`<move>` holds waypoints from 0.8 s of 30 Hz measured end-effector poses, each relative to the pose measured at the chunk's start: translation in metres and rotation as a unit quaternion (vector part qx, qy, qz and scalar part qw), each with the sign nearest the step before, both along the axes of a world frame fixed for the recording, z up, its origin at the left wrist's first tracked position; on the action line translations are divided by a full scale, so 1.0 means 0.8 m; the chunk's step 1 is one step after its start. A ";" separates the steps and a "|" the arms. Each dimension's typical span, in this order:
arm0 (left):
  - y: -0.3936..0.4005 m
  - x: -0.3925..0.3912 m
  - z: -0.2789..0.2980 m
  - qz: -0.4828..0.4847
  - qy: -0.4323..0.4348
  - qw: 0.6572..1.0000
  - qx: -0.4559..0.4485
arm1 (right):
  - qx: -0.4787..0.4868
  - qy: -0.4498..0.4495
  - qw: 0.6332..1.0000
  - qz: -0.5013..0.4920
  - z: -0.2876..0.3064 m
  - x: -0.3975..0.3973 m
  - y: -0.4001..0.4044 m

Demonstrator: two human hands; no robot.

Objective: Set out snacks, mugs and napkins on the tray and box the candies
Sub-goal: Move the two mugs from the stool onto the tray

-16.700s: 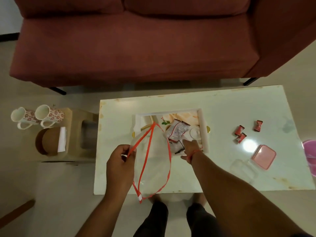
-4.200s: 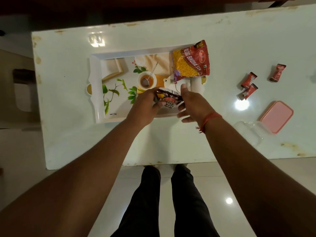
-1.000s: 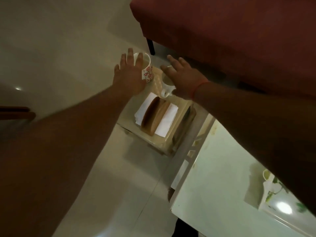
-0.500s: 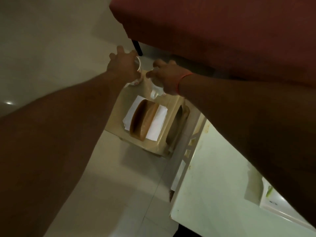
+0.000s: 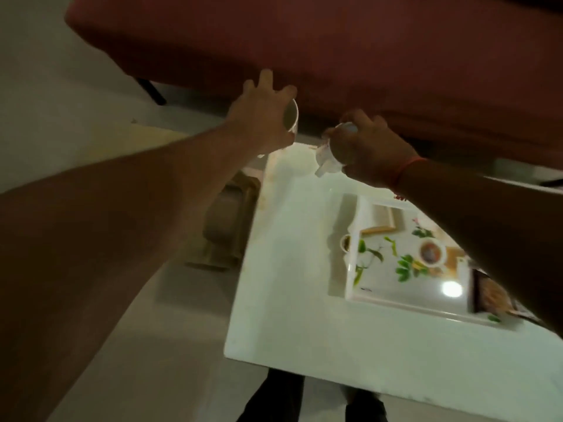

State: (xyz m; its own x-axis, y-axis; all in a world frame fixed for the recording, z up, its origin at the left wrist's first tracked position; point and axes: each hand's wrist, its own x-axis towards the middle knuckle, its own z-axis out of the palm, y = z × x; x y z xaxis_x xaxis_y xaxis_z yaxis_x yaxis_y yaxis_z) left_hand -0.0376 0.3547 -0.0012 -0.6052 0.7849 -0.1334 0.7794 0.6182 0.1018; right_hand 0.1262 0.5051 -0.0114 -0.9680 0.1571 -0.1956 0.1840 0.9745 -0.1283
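Both mugs now off the side stool (image 5: 227, 226) and up in the air, where half a second ago still standing on it beside the napkin holder under two closing hands. Left hand (image 5: 259, 120) wrapped round the left mug (image 5: 292, 115), palm over its side, fingers spread past the rim, white mouth of the cup turned toward the camera. Right hand (image 5: 370, 147) closed over the right mug (image 5: 327, 155), only its pale lower wall and what is probably the handle poking out below the knuckles; blurred, so no more to be said of the grip than that. Both carried above the far left corner of the white coffee table (image 5: 298, 315), short of the floral tray (image 5: 405, 269) and apart from it. Tray resting flat on the table, left half bare, a dark snack packet (image 5: 490, 292) just visible at its right end under the right forearm. Red sofa (image 5: 335, 56) behind. Meaning for the task: snacks seemingly placed, mugs collected and in transit, set-down on the bare left part of the tray the likely next step. Napkins and candies out of view, neither yet on the tray nor boxed so far as can be told. Some care due in lowering two cups side by side without a knock.
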 end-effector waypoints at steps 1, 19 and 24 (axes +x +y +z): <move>0.020 0.027 -0.002 -0.021 -0.001 1.000 -0.006 | -0.013 -0.012 0.999 -0.034 0.004 0.033 0.014; 0.243 0.407 -0.057 -0.309 -0.011 0.944 -0.115 | -0.073 -0.064 0.954 -0.284 -0.067 0.397 0.034; 0.260 0.431 -0.077 -0.301 -0.016 0.943 -0.141 | -0.079 -0.056 0.952 -0.291 -0.078 0.415 0.035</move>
State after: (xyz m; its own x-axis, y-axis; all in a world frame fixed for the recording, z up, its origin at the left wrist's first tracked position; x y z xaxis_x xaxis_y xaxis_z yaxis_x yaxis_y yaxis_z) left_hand 0.3072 0.5625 -0.0631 -0.0530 0.9154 -0.3991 0.9971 0.0701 0.0283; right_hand 0.4583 0.5329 -0.0737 -0.6984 0.6199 -0.3578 0.7073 0.6742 -0.2125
